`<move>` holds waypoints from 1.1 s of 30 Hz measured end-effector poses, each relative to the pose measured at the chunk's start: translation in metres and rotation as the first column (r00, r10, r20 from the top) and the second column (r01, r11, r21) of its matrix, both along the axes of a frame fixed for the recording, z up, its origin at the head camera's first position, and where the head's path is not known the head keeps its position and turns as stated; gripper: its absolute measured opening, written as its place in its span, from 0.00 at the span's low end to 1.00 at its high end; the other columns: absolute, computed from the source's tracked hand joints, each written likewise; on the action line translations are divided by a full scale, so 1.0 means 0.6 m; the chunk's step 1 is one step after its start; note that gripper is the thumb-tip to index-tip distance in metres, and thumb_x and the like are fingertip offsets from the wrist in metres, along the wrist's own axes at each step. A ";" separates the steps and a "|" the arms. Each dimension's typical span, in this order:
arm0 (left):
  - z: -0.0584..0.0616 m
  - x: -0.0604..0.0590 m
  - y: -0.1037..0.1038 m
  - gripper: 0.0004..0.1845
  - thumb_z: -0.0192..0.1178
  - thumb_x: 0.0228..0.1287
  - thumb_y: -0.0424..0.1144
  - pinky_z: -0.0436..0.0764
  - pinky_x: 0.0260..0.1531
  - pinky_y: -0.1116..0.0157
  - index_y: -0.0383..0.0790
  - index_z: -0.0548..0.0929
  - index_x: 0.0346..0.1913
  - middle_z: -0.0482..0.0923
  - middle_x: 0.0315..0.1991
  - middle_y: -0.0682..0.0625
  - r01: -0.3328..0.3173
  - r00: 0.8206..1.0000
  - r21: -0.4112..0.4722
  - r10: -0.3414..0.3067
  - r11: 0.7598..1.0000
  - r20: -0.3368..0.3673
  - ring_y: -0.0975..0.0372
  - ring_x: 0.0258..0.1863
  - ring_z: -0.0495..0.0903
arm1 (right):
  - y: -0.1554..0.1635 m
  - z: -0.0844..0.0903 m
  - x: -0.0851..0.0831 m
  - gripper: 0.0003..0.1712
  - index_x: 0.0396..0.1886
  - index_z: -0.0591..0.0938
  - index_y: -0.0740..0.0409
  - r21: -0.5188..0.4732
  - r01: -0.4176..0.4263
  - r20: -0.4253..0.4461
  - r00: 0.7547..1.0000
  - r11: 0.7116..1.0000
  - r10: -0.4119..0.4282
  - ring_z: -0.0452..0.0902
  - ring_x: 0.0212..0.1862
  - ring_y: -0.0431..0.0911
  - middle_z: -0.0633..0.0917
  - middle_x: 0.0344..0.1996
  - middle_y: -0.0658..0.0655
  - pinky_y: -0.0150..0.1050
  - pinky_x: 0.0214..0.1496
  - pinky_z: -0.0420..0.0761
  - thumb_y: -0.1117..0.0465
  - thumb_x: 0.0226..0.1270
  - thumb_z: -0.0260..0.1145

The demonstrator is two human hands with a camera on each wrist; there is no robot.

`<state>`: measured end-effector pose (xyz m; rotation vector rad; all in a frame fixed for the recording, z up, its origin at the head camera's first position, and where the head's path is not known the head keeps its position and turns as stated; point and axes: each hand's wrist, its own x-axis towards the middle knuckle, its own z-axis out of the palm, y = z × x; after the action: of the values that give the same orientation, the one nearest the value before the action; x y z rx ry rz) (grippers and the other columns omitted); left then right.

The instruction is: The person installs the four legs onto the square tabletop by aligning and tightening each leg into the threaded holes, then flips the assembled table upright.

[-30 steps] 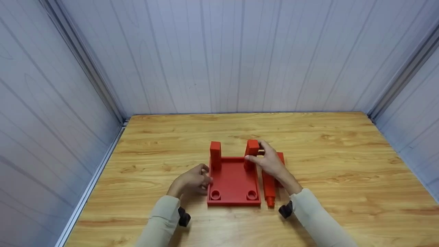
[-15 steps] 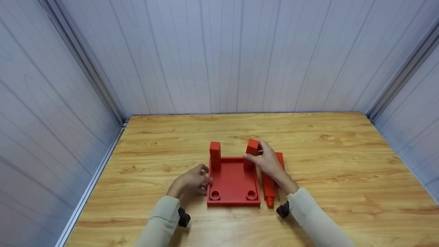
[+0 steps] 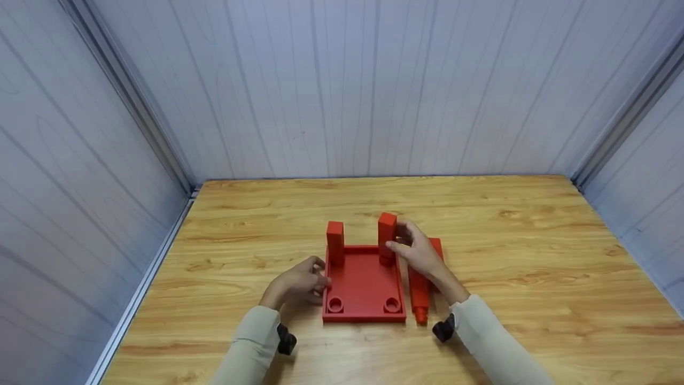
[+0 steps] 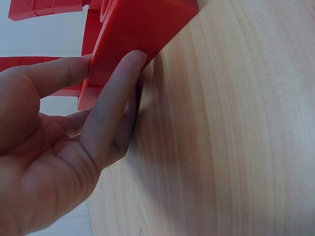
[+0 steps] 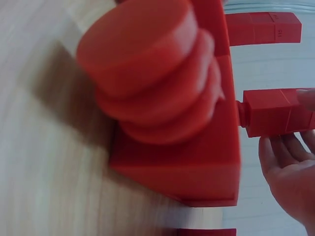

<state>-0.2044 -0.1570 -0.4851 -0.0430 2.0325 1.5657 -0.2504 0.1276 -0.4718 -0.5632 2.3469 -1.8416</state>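
Observation:
A red square tray-like board (image 3: 363, 318) with raised rims lies on the table. In the head view my left hand (image 3: 299, 280) holds its left rim; the left wrist view has fingertips against the board's outer wall (image 4: 133, 29). At the far right corner my right hand (image 3: 419, 254) grips a red square leg (image 3: 387, 227) between thumb and fingers. This leg stands nearly upright, and its narrow round end (image 5: 241, 114) shows below the square body. Another red leg (image 3: 335, 240) stands at the far left corner. Round sockets (image 3: 392, 304) show at both near corners.
Right of the board lies a loose red leg (image 3: 419, 294), its ringed peg (image 5: 147, 64) large in the right wrist view. Another red piece (image 3: 436, 247) lies beside it, partly behind the right hand. A white panel wall (image 3: 347, 96) stands behind the wooden table (image 3: 523, 267).
The leg in my right hand has shifted slightly left and up, from a tilt to nearly upright, and more of its lower end shows. My left hand and the board have stayed put.

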 end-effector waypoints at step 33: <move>-0.003 0.000 -0.004 0.22 0.55 0.65 0.29 0.80 0.27 0.63 0.32 0.60 0.58 0.71 0.31 0.45 0.027 1.000 0.000 -0.027 1.000 -0.014 0.59 0.27 0.71 | -0.004 0.034 0.022 0.24 0.46 0.68 0.64 0.083 0.075 -0.045 0.996 0.994 -0.072 0.73 0.49 0.57 0.77 0.41 0.63 0.52 0.57 0.73 0.62 0.57 0.72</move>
<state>-0.2047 -0.1594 -0.4866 -0.0051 2.0354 1.5532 -0.2375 0.1255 -0.4512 -0.5170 2.4913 -1.7655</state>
